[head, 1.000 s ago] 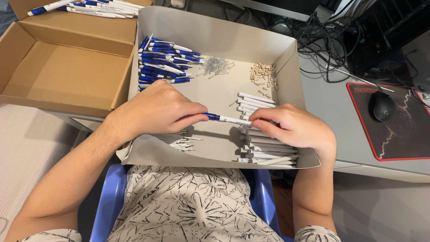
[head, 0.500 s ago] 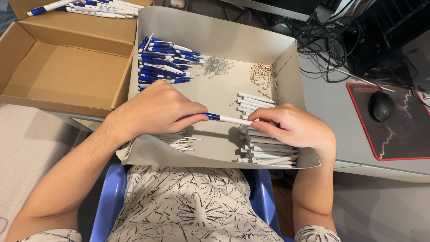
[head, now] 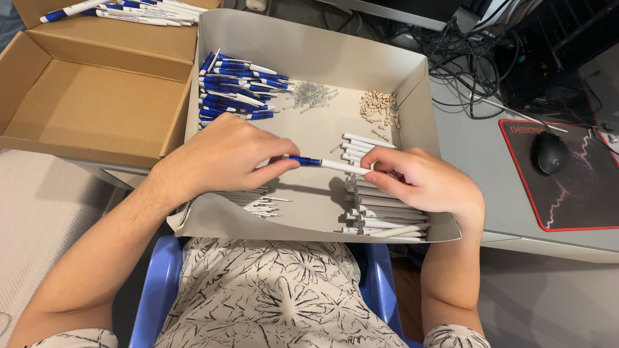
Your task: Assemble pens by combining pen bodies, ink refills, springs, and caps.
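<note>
In the shallow grey cardboard tray (head: 412, 84), a heap of blue-and-white pen halves (head: 235, 90) lies at the far left, small metal springs (head: 311, 95) and tiny beige plastic bits (head: 378, 107) to its right, and white pen barrels (head: 377, 209) near right. Over its middle, the left hand (head: 222, 154) and right hand (head: 422, 180) hold a blue-tipped white pen (head: 329, 164) between them. An open brown cardboard box (head: 90, 96) stands left of the tray, and a black computer mouse (head: 549, 153) on the bench (head: 477, 148) to its right.

The left hand (head: 229, 154) covers the blue end of the pen (head: 329, 165), and the right hand (head: 422, 180) covers its white end, so neither tip shows. Under the right hand, part of the stack of white pen barrels (head: 380, 216) in the grey tray (head: 309, 55) is hidden. Beside the tray, the cardboard box (head: 90, 109) is cut off by the left edge. The springs (head: 311, 94) in the tray are too small to tell apart.
</note>
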